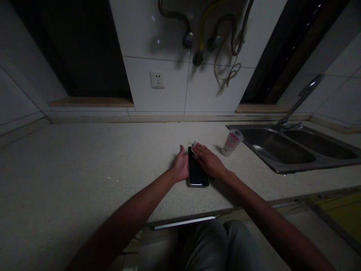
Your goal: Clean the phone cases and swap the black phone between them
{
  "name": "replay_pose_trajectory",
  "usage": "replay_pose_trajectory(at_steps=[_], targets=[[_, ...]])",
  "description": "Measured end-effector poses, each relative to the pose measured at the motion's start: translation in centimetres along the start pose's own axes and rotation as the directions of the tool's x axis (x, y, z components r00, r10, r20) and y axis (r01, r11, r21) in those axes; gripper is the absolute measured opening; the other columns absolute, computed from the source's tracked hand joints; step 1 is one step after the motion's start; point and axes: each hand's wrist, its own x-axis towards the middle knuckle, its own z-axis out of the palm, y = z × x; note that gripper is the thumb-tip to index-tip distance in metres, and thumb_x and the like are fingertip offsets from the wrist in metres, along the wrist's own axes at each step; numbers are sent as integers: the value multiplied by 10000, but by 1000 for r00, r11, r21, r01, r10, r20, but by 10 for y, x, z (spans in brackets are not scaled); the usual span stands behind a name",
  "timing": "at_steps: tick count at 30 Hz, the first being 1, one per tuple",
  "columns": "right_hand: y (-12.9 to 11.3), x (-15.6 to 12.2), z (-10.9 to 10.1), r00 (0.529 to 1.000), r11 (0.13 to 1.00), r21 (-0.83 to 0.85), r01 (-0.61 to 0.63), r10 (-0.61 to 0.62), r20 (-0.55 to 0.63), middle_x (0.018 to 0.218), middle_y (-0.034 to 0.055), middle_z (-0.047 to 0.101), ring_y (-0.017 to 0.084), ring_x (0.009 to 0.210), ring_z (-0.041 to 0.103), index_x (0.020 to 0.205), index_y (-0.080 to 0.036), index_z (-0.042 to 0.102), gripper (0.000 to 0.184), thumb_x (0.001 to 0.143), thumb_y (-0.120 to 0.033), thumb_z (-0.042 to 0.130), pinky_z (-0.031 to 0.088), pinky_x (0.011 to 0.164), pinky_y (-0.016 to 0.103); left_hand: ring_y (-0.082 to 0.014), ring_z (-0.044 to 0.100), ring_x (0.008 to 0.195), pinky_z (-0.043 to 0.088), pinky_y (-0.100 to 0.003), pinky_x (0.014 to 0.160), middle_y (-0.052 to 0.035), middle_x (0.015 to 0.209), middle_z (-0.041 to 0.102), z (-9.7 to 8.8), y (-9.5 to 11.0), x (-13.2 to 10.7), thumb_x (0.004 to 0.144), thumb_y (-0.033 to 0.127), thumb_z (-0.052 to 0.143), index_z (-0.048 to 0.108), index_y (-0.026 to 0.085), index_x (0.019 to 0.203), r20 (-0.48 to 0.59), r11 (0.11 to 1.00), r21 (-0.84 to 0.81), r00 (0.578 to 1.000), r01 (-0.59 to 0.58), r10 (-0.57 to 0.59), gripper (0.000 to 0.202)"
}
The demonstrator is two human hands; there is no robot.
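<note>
A dark-screened smartphone (198, 171) lies face up just above the pale countertop, its long side pointing away from me. My left hand (180, 165) supports it along the left edge, with the thumb sticking out and the other fingers hidden beneath it. Across the upper part of the screen lies my right hand (208, 160), its fingers together and pressing a small white wipe (193, 146), mostly covered by the fingertips. To the right of that hand stands a translucent plastic cup (232, 142) with pink print, which neither hand touches.
The countertop (84, 162) runs along a tiled wall with a socket (157, 80). A double steel sink (278, 148) with a faucet (300, 99) is set in at the right. Pipes and a looped cord (229, 75) hang above. The counter's front edge is close to my legs.
</note>
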Motion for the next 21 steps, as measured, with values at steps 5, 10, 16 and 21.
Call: replay_pose_trajectory(at_steps=[5, 10, 16, 21], targets=[[-20, 11, 8, 998, 998, -36, 59, -58, 24, 1502, 209, 464, 308, 1431, 407, 1435, -117, 512, 462, 1012, -289, 437, 355, 1172, 551, -291, 673, 1093, 454, -443, 1015, -143, 1100, 735, 1, -1, 1, 932, 702, 305, 661, 154, 1183, -98, 999, 0, 994, -42, 42, 700], [-38, -5, 11, 991, 990, -57, 130, -127, 50, 1474, 236, 486, 328, 1425, 412, 1421, -70, 515, 467, 993, -252, 479, 372, 1163, 558, -257, 723, 903, 544, -354, 815, -125, 854, 749, -12, 2, 4, 920, 705, 375, 688, 136, 935, -161, 999, 29, 987, -26, 30, 649], [-55, -50, 6, 969, 968, -48, 245, -243, 30, 1481, 196, 496, 314, 1430, 404, 1462, -132, 470, 509, 964, -207, 546, 406, 1144, 554, -293, 722, 857, 539, -344, 709, -177, 859, 740, -9, 1, -1, 888, 773, 281, 698, 88, 1070, -89, 994, 108, 996, 25, -15, 823], [-63, -87, -5, 956, 957, -41, 289, -286, 65, 1500, 184, 474, 291, 1432, 402, 1484, -129, 436, 561, 940, -167, 571, 407, 1154, 510, -331, 698, 978, 505, -424, 876, -212, 1040, 731, 2, -2, -3, 947, 683, 229, 650, 66, 1224, -30, 992, 115, 998, -44, 47, 797]])
